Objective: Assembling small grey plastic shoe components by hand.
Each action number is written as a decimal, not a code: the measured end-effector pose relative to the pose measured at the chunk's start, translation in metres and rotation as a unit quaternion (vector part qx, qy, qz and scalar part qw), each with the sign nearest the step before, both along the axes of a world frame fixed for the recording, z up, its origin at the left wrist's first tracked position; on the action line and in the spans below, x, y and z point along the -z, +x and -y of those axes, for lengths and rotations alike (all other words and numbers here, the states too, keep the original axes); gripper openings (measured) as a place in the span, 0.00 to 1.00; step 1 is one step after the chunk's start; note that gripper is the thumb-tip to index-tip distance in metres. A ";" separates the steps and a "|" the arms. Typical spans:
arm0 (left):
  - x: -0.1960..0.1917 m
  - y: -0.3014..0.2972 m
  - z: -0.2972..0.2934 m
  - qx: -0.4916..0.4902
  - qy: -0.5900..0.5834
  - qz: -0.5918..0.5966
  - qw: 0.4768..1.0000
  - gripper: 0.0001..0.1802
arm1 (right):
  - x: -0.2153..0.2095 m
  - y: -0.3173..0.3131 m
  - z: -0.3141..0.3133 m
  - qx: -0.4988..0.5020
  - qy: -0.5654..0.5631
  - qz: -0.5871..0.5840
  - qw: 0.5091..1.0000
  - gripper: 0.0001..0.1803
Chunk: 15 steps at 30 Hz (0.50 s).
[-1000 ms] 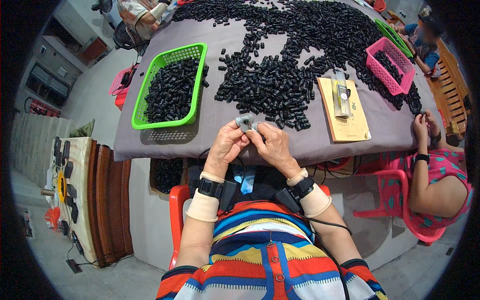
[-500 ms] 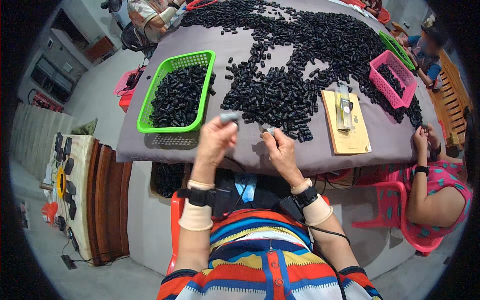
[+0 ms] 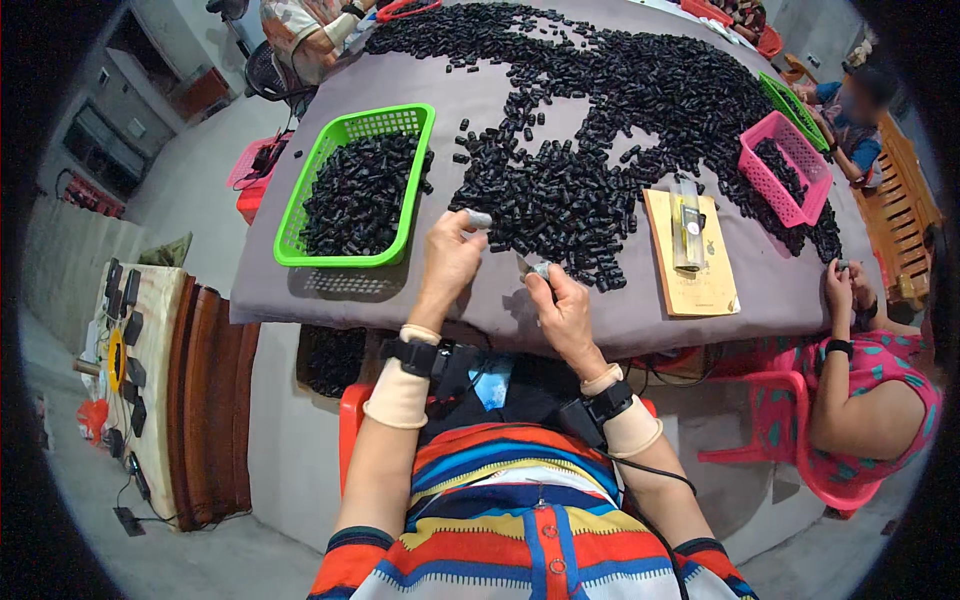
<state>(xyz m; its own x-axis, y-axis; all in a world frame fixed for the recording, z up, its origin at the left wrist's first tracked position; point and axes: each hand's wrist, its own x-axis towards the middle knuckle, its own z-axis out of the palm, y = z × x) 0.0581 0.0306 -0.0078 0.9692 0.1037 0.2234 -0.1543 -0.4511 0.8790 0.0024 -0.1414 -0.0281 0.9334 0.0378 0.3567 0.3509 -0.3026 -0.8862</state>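
Observation:
A heap of small black cylindrical plastic pieces [image 3: 560,195] lies on the grey tablecloth in front of me. My left hand [image 3: 452,262] is at the heap's near left edge. Its index finger, in a grey wrap, stretches over the pieces, with the thumb apart below; I see nothing held. My right hand [image 3: 562,312] is closed just in front of the heap, thumb against a grey-wrapped index finger. From that pinch a small pointed blade [image 3: 523,265] sticks out toward the left hand; its handle is hidden.
Left of the heap stands a green basket [image 3: 425,170] filled with black pieces. A yellow-brown notebook [image 3: 700,295] bears a clear plastic box [image 3: 687,225]. Farther right are a pink basket [image 3: 815,200] and a green one [image 3: 785,100]. Other people sit around the table.
My left hand has moved forward and right to the heap's edge. The right hand stays nearly in place, the blade now showing more plainly.

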 end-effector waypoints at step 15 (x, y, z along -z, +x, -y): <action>0.018 -0.005 0.007 -0.002 -0.154 -0.109 0.982 0.14 | 0.001 0.002 0.000 -0.005 -0.002 0.002 1.000 0.17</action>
